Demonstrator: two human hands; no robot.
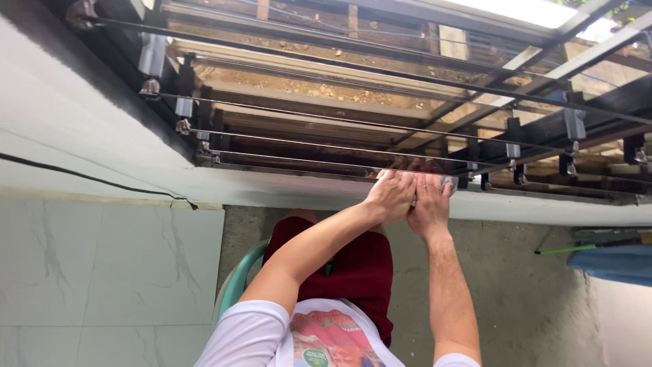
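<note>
Outdoor laundry spot w/ a white wall (81, 129) on the left of the frame, marble-look tiles below it, and a translucent roof up top.

Both hands are up at centre frame, side by side and touching. Left hand (391, 196) lies flat-ish, fingers (401, 178) pointing up, pressed over a small grey cloth (445, 182). Right hand (429, 202) is right next to it, palm on the same cloth. Can't tell if either hand is really pinching it or just pressing, bc the hands cover most of the cloth; only a grey bit pokes out at the right edge of the right hand. Cloth sits at the lowest rod (305, 161) of a ceiling drying rack, just above the white ledge.

Going outward: rack has several thin metal rods (339, 122) running left to right across the upper half, held by dark brackets (574, 126) at upper right. Below the arms there's a maroon cloth (360, 265) over a teal plastic chair (238, 278). Person's in a white printed tee. Black cable (88, 178) runs along the wall at left. Blue tarp (611, 261) and a green stick (564, 251) at right edge, concrete wall behind.
</note>
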